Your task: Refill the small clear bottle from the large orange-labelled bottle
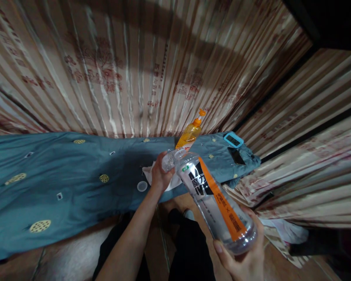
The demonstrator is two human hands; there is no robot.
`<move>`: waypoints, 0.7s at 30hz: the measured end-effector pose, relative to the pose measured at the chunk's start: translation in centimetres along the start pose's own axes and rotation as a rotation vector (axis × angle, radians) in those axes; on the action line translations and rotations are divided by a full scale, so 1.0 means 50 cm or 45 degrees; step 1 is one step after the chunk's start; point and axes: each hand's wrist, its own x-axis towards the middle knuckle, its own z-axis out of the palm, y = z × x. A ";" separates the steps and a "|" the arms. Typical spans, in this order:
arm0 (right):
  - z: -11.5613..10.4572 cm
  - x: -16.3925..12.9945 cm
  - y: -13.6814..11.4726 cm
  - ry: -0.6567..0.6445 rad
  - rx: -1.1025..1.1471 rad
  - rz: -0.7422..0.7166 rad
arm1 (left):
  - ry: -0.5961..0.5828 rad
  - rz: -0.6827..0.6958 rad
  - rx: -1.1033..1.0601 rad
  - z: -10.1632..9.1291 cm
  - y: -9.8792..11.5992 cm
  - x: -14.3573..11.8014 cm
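My right hand (247, 253) is closed around the base of a large clear plastic bottle (212, 199) with an orange and black label. The bottle is tilted, its neck pointing away to the upper left. Pinched in my left hand (160, 175) is a small clear container (169, 160), its opening up against the bottle's mouth. Whether liquid is passing between them I cannot tell. Under my left hand lies a white cloth or tissue (173, 184), partly hidden. A small round translucent lid (142, 186) rests just left of that hand.
An orange pump bottle (189, 134) stands behind the large bottle on the teal patterned cloth (84, 171). Farther right are a light-blue-framed device (233, 139) and a dark phone (236, 156). Patterned curtains (105, 70) hang behind and to the right. Tiled floor (160, 249) lies below.
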 end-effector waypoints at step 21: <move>0.001 0.008 0.007 -0.015 -0.048 -0.079 | 0.024 0.023 -0.014 -0.004 -0.007 0.003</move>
